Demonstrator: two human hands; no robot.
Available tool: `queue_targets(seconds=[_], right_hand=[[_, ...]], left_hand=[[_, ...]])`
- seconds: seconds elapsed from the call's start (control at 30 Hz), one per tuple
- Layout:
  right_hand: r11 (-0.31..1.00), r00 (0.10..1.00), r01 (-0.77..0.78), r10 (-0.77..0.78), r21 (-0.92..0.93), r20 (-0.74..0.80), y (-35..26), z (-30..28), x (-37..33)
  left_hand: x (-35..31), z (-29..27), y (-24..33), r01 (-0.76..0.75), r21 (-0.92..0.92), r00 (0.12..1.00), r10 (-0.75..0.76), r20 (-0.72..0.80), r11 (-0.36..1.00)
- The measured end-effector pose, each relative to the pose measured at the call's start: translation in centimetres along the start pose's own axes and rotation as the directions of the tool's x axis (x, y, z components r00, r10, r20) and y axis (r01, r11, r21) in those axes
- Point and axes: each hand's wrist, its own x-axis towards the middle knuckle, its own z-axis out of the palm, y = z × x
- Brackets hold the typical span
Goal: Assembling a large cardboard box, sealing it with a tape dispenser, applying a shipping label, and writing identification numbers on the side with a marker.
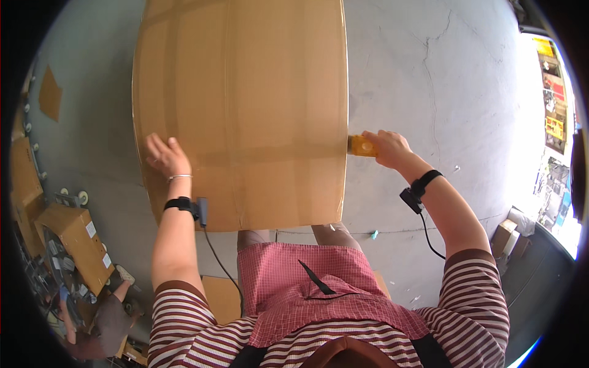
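Observation:
A large brown cardboard box point(245, 80) stands in front of me, its broad top filling the upper middle of the head view. Near its left edge my left hand point(169, 158) lies on the top with the fingers spread. Just off the right edge, my right hand point(391, 148) is closed round a yellow tape dispenser point(363, 146), which touches or nearly touches the box side. A faint band runs across the cardboard level with both hands.
A cardboard scrap point(50, 93) lies on the grey floor point(392, 67) at far left. Below it stand another carton point(76, 242) and a caster wheel point(83, 197). A person point(107, 325) is at lower left. Small boxes point(504, 236) sit at right by a bright opening.

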Motion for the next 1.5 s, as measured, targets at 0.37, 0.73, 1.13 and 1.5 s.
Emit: queue_targets(seconds=[0.37,0.73,1.13,1.5], right_hand=[[0.931,0.99,-0.14,0.14,0.338,0.024,4.1,-0.9,-5.1],[0.791,0.925,0.308,-0.12,0.528,-0.36,-8.5,-3.2,-18.6],[0.892,0.941,0.334,-0.298,0.304,-0.159,-34.5,2.4,-16.4],[0.951,0.967,0.256,-0.25,0.175,-0.056,-43.6,4.1,-12.1]], left_hand=[[-18.6,-6.1,30.9,-0.77,-0.501,0.069,0.833,0.549,0.394],[-21.2,-14.8,20.3,0.932,-0.341,0.127,0.768,0.627,0.124],[-15.1,-12.4,-25.3,0.656,-0.501,0.656,-0.098,0.748,0.565],[-13.0,-0.3,-32.5,0.532,0.007,0.781,-0.494,0.382,0.847]])
